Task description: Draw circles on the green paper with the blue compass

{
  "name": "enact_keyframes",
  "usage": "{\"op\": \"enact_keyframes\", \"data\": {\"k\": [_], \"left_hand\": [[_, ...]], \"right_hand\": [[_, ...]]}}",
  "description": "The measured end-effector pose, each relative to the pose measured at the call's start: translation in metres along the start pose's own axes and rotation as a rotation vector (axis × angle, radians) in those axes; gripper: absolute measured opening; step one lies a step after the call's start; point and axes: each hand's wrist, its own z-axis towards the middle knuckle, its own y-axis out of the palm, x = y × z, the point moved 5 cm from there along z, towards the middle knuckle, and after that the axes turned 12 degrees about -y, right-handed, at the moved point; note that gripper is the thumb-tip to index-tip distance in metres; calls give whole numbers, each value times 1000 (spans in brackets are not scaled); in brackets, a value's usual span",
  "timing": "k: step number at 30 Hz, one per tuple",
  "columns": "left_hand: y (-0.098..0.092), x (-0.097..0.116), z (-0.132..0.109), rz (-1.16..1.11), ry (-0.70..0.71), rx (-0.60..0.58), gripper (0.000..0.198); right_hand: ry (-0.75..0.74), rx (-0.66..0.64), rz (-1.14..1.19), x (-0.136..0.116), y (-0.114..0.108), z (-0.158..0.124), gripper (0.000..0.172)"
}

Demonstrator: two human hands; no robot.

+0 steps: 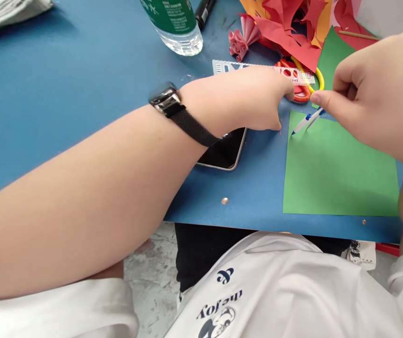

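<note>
My left hand (247, 96), with a dark watch (173, 105) on its wrist, reaches across the blue table (81, 94) to the clear stencil ruler (254, 67) and the red and yellow scissors (305, 89); its fingers are hidden behind the hand. My right hand (367, 94) pinches a white and blue pen (306, 121), tip down at the top left corner of a green paper sheet (338, 169).
A phone (226, 150) lies screen-up under my left wrist. A water bottle (176, 23) and a black marker (203, 10) stand at the back. Red, orange and green paper scraps (293, 28) and a rolled pink paper piece (240, 42) are piled at the back right.
</note>
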Motion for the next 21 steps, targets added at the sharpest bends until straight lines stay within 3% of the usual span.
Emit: {"op": "enact_keyframes", "data": {"k": [4, 9, 11, 16, 21], "left_hand": [[-1, 2, -2, 92, -31, -10, 74], [0, 0, 0, 107, -10, -1, 69], [1, -2, 2, 104, -1, 4, 67], [6, -7, 8, 97, -16, 19, 77], [7, -9, 9, 77, -27, 34, 90]], "right_hand": [[9, -11, -33, 18, 9, -15, 39], [-99, 203, 31, 44, 15, -12, 26], [-95, 208, 66, 47, 15, -3, 22], [-54, 187, 133, 35, 9, 12, 6], [-137, 205, 117, 17, 5, 14, 21]]}}
